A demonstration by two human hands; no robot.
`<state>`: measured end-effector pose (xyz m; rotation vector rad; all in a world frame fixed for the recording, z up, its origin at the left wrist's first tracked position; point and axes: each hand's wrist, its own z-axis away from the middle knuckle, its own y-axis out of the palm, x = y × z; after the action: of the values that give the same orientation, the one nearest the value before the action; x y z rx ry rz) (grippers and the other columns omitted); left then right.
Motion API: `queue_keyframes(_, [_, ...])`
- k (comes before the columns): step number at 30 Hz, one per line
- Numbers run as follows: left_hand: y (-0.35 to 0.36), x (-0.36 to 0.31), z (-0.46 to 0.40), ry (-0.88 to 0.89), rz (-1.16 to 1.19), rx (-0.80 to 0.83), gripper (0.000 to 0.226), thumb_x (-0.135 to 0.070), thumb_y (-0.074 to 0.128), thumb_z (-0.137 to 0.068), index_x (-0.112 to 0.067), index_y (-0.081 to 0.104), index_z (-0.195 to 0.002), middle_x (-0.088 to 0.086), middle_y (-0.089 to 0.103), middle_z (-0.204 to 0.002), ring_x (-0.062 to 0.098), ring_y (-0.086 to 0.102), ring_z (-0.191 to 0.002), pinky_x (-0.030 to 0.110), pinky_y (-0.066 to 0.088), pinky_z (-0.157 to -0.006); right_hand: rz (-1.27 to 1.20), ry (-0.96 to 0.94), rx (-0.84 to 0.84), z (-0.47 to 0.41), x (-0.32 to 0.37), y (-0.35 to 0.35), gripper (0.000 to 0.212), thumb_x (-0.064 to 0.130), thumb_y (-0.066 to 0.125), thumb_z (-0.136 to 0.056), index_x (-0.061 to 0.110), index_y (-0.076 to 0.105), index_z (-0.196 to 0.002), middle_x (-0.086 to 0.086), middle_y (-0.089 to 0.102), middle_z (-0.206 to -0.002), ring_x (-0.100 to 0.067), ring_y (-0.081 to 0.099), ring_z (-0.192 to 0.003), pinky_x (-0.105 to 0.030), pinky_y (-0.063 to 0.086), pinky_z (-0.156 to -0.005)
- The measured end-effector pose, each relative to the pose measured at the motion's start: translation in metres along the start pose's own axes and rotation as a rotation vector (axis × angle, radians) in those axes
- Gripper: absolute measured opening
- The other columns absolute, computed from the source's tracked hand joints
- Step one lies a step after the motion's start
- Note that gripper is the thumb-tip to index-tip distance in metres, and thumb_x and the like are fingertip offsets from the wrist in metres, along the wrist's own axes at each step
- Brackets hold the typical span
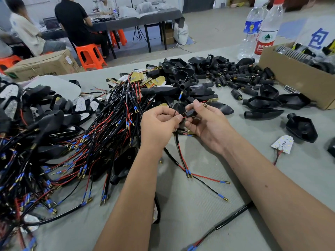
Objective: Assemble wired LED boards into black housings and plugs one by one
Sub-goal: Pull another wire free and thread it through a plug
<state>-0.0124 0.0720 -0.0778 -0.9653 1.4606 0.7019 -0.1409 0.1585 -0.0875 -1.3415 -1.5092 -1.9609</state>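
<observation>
Black plug (191, 112) pinched in the right hand (208, 124); the left hand (159, 124) pinches thin wires (175, 113), seemingly to thread them in.

The brown cardboard box (297, 77) at upper right runs off the frame's edge; the left hand (159, 124) hides its grip on the thin black wire (176, 107).

Head camera looks forward and down, close over the table (208, 205).

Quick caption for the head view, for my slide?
Left hand pinches wires while right hand holds a black plug over the parts-strewn table.
</observation>
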Motion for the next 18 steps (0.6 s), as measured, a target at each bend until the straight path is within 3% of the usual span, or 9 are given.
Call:
queue_keyframes(4, [-0.0024,-0.0025,-0.0022,-0.089,0.122,0.008,0.011,0.002,0.074,-0.089,-0.008,0.074,-0.086,0.011,0.078,-0.078,0.014,0.07,-0.066,0.019,0.054,-0.06,0.041,0.005,0.044,-0.0011,-0.0036,0.0,0.014,0.006,0.055,-0.102,-0.001,0.068,-0.102,-0.011,0.063,-0.086,-0.015,0.061,-0.073,-0.026,0.059,-0.07])
queue_keyframes(9, [-0.0053,-0.0029,-0.0009,-0.138,0.166,0.089,0.02,0.012,0.067,-0.089,-0.006,0.075,-0.093,0.011,0.079,-0.086,0.021,0.077,-0.083,0.026,0.062,-0.08,0.032,-0.028,-0.015,-0.0036,-0.004,-0.0042,0.015,0.008,0.055,-0.104,-0.002,0.066,-0.104,-0.011,0.06,-0.083,-0.014,0.063,-0.071,-0.026,0.059,-0.072])
queue_keyframes(13, [-0.003,-0.0011,0.0035,-0.133,0.18,0.02,0.015,0.015,0.072,-0.085,0.0,0.071,-0.088,0.008,0.075,-0.071,0.017,0.076,-0.071,0.022,0.06,-0.072,0.022,-0.033,0.038,-0.0031,-0.0034,-0.0044,0.015,0.011,0.058,-0.102,0.001,0.068,-0.1,-0.011,0.06,-0.082,-0.015,0.061,-0.074,-0.027,0.059,-0.072])
queue_keyframes(18, [0.0001,-0.0037,0.0027,-0.121,0.228,-0.028,0.015,0.012,0.075,-0.084,0.0,0.067,-0.082,0.015,0.072,-0.073,0.02,0.075,-0.07,0.024,0.061,-0.069,0.096,-0.022,0.069,-0.0033,-0.0069,-0.0029,0.012,0.01,0.057,-0.102,0.003,0.067,-0.099,-0.006,0.065,-0.08,-0.012,0.06,-0.07,-0.025,0.059,-0.067])
